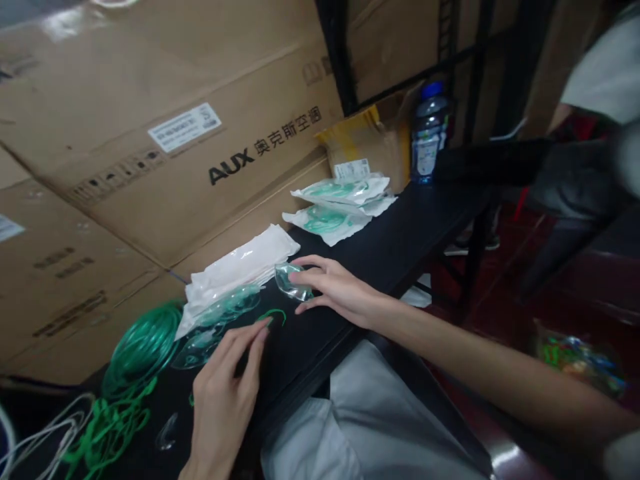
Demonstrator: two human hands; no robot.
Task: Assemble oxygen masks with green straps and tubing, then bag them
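Left hand (225,377): lower centre of the frame; grip of thumb and forefinger brought together, clamped on a thin green strap.
Green strap (277,312): centre of the frame, rising in a short curve from the left fingertips over the black worktop (395,230).
Right hand (345,291): centre of the frame, fingers spread about the clear mask; whether the grip is closed firmly on it cannot be told.
Clear mask (289,285): centre of the frame, under the right fingers, just beside the white pouches.
White pouches (245,260): stacked left of centre, along the cartons.
Green-tinted masks (227,307): overlapping row, left of centre, in front of the pouches.
Green tubing (143,350): coiled, lower left.
Green cords (110,430): tangled heap, lower left corner, beside white cord (67,433).
Filled packets (335,207): upper centre-right, green tubing visible inside.
Bottle (427,140): blue cap, upper right, beside an open cardboard box (373,143).
AUX carton (185,150): upper left, behind the worktop.
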